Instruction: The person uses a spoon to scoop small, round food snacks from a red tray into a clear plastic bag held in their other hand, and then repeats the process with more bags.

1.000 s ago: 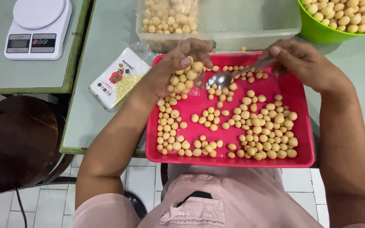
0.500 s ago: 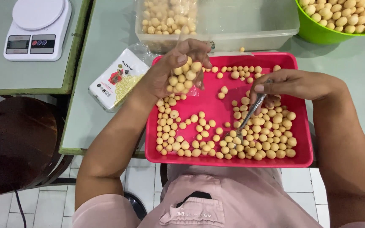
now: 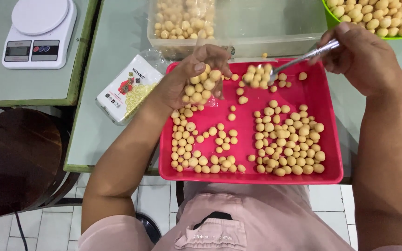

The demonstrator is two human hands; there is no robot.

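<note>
Keep your left hand [image 3: 196, 81] cupped around its bag of balls [image 3: 202, 86] while your right hand [image 3: 364, 56], closed on the spoon [image 3: 298, 59], tips in the scoop level.

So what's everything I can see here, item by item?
red tray: one, red, table edge before the person
small round balls: many, pale tan, spread over the tray
clear bag: one, part full of balls, in left hand
spoon: one, metal, in right hand
clear tub: one, behind the tray
green bowl: one, top right, holds balls
kitchen scale: one, white, top left
packet: one, white, left of the tray
stool: one, dark brown, lower left
left hand: grip on the bag
right hand: grip on the spoon
</note>
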